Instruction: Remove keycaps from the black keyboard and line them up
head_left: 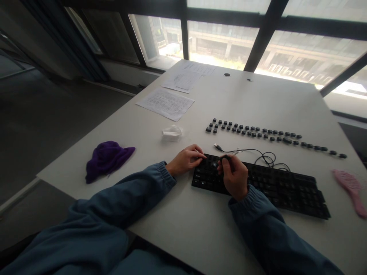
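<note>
A black keyboard [275,187] lies at a slant on the white table, and its upper left part shows gaps among the keys. At its left end, my left hand [186,160] has its fingers drawn together on the keyboard's corner. My right hand [235,177] is closed above the left half of the keyboard, pinching a small black keycap [225,157] between thumb and fingers. Behind the keyboard, many loose black keycaps [265,136] stand in two long rows. The keyboard's cable [262,154] lies coiled there, its USB plug [218,147] pointing left.
A white tissue pack [172,133] lies left of the keycap rows. A purple cloth [107,158] rests near the left table edge, with printed sheets [166,103] farther back. A pink hairbrush [351,189] lies at the right. Windows [223,42] stand beyond the table [183,229].
</note>
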Motion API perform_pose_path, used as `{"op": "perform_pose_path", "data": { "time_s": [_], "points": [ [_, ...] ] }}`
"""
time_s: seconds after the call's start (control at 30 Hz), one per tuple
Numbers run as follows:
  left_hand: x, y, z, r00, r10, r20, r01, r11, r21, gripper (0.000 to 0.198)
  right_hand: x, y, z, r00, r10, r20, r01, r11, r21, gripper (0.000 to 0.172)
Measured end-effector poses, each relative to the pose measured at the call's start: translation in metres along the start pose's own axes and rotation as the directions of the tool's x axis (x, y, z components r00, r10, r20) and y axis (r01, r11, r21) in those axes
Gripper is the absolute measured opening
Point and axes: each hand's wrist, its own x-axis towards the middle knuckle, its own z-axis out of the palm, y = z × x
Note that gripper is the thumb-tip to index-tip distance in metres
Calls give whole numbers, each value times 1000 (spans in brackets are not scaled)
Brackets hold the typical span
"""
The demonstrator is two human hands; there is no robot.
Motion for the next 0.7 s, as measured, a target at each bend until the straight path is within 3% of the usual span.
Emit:
{"op": "perform_pose_path", "data": {
  "time_s": [0.17,0.27,0.37,0.57,0.7],
  "points": [
    [2,11,-2,987,71,-142,-60,995,78,21,0,1,-1,999,-25,28,24,999,32,15],
    [4,20,1,986,151,-75,-150,988,20,34,0,2,-1,996,-58,74,56,998,27,14],
    [7,25,6,979,204,-12,-205,978,-46,29,0,2,-2,993,-81,88,78,996,36,14],
    [10,31,10,991,131,-30,-133,988,-79,20,1,3,-2,984,-90,156,72,991,117,16],
    [12,35,8,998,59,3,-58,982,-179,20,1,3,-2,987,-81,142,65,991,118,16]
  ]
}}
